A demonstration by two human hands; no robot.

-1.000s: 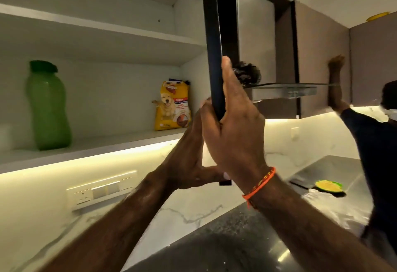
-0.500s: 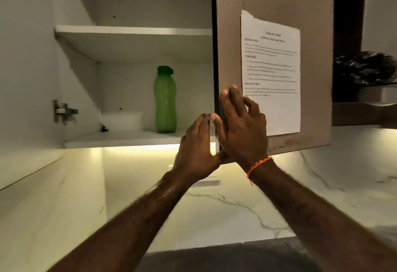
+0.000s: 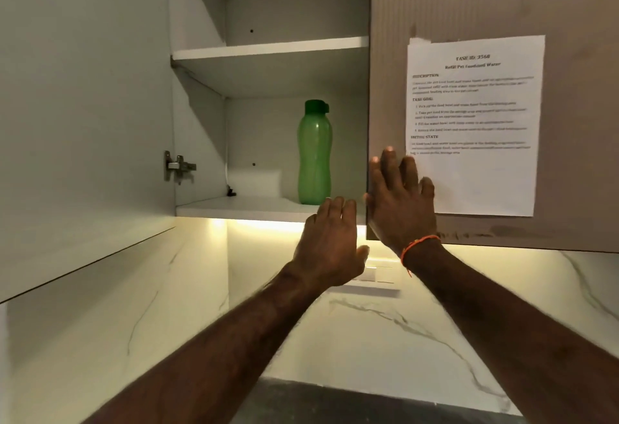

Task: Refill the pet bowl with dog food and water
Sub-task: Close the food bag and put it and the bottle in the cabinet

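Observation:
A green water bottle (image 3: 314,154) with a dark green cap stands upright on the lower shelf (image 3: 241,207) of the wall cupboard. My right hand (image 3: 400,201) lies flat with spread fingers on the front of the right cupboard door (image 3: 469,5), near its left edge. My left hand (image 3: 330,243) is raised just below the shelf edge, fingers apart, holding nothing. The dog food bag and the pet bowl are out of sight.
The left cupboard door (image 3: 83,105) stands open toward me with a metal hinge (image 3: 177,166). A printed sheet (image 3: 472,122) is taped on the right door. A white box (image 3: 254,182) sits behind the bottle. A switch plate (image 3: 371,278) is on the marble wall.
The right door has swung from open to nearly shut, hiding the dog food bag. My hands have gone from gripping its edge to lying flat and apart.

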